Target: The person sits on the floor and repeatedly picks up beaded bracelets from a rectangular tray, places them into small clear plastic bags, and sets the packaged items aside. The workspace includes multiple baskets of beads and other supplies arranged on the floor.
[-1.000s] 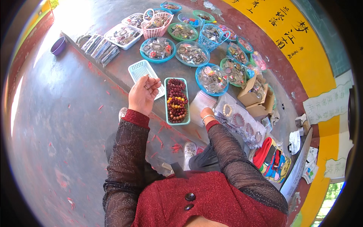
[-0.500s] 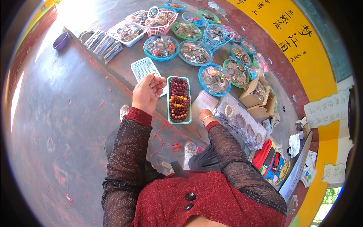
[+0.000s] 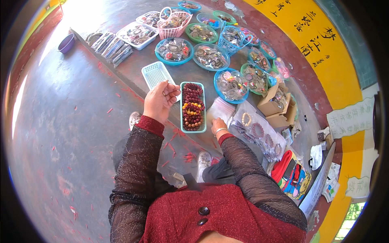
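My left hand point(image 3: 158, 102) is raised beside the left edge of a pale green tray point(image 3: 193, 131), its fingers curled and pinched together. Whatever may be in that pinch is too small to make out. Strings of dark red, yellow and brown beads point(image 3: 193, 96) fill the tray. To the tray's right, my right hand point(image 3: 219, 126) has its fingers bent together at the near end of a stack of clear plastic bags point(image 3: 221, 108); what its fingertips hold, if anything, is hidden. Farther right lie flat clear packs with bead bracelets point(image 3: 257, 129).
An empty white slotted basket point(image 3: 156, 74) sits behind my left hand. Round basins point(image 3: 174, 60) and baskets of bagged goods spread over the floor beyond. At right are an open cardboard box point(image 3: 270, 106) and a colourful cloth bag point(image 3: 292, 174). A purple basin point(image 3: 66, 43) stands far left.
My right hand has drawn slightly nearer to me and to the left, by the plastic bags. The left hand stays pinched in nearly the same place. The view has shifted a little.
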Motion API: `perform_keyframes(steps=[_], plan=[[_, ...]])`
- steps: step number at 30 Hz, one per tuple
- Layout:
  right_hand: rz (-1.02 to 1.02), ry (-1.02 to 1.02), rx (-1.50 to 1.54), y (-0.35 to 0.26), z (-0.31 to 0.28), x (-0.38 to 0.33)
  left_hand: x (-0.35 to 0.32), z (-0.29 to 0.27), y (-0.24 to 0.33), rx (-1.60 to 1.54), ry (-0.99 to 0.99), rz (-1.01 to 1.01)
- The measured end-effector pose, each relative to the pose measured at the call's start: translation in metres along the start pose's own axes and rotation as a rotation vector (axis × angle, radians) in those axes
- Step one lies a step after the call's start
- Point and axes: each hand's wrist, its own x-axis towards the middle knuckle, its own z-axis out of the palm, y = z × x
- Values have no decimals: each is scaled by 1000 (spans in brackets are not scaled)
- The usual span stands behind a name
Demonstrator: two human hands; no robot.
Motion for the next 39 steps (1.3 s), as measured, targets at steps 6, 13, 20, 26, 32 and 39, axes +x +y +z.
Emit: perform_keyframes(steps=[6,13,20,26,32,39], plan=[[38,-70,-7,10,6,16,-1,2,1,-1,-9,-1],[17,-171,218,55,-6,47,2,5,-2,6,-37,-14],[-23,-114,708,44,-89,15,2,-2,-11,116,-15,-31],[-660,575,306,-28,-138,-94,-2,3,-46,285,-2,-246],[-854,646,168,-77,-131,-154,-11,9,-65,492,-174,-501],[-853,726,208,-75,-137,-153,-5,8,-70,460,-395,-248]])
